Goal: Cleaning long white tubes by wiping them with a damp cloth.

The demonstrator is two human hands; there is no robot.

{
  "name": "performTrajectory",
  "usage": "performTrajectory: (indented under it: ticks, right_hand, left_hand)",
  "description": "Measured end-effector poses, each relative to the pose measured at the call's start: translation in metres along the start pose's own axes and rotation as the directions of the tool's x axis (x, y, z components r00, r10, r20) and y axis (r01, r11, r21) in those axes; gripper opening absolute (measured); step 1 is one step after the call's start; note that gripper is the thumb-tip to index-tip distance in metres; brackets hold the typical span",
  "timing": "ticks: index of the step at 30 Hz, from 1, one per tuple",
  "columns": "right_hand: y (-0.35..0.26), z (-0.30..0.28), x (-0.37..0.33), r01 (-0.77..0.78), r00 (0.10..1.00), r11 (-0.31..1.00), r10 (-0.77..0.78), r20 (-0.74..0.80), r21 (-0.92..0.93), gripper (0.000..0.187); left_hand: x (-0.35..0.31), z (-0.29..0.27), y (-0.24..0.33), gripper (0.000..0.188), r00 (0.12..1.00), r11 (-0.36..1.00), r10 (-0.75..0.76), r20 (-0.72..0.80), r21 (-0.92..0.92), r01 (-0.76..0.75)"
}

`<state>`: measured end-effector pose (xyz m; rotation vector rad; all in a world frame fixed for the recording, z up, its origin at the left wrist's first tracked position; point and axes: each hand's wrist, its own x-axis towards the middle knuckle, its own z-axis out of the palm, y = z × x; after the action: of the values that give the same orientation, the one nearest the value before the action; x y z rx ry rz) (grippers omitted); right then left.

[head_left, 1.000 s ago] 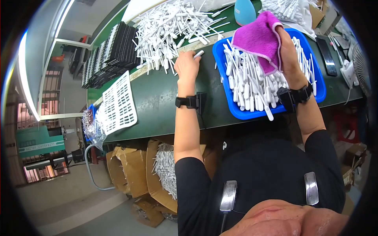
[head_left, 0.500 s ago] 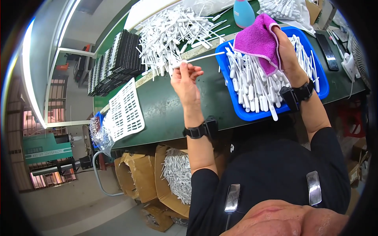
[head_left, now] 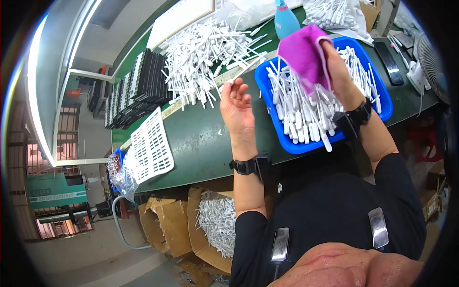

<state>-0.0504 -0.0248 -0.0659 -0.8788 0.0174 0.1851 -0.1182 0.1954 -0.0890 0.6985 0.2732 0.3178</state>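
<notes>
Between the thumb and fingers of my left hand [head_left: 238,104] is a slim white plastic stick [head_left: 247,68] that slants up and to the right. My right hand [head_left: 340,74] grips a purple cloth [head_left: 302,56] over a blue tray [head_left: 300,146]. Many white plastic sticks [head_left: 300,122] with wider, paddle-like ends fill that tray. Beyond my left hand, a large loose pile of similar white sticks [head_left: 196,57] lies on the green table [head_left: 201,138].
Stacked black trays [head_left: 148,79] and a white slotted panel [head_left: 152,148] lie to the left. Behind the blue tray stands a light-blue bottle [head_left: 286,21]. A phone [head_left: 388,62] and a fan [head_left: 430,67] are at right. Below the table's edge, a cardboard box [head_left: 193,215] holds more sticks.
My left hand has shifted slightly right and down, and its stick now tilts more steeply upward. The purple cloth has moved a little left with my right hand.
</notes>
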Motion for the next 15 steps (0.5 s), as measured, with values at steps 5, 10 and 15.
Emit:
performTrajectory:
  ticks: [5,10,15]
  right_hand:
    - [0.039,0.005,-0.011,-0.235,0.951,0.971,0.237,0.199,-0.035,0.036]
    - [0.044,-0.004,-0.005,0.137,0.985,0.965,-0.108,0.137,-0.225,0.031]
    - [0.0,-0.033,0.018,-0.074,0.982,0.969,0.029,0.189,0.237,0.025]
  left_hand:
    - [-0.004,0.043,-0.04,0.015,0.978,0.983,-0.186,0.095,0.016,0.185]
    - [-0.023,0.056,-0.085,0.02,0.825,0.304,0.174,0.538,0.767,-0.565]
    - [-0.052,0.056,-0.069,0.027,0.78,0.656,-0.487,0.393,0.754,0.03]
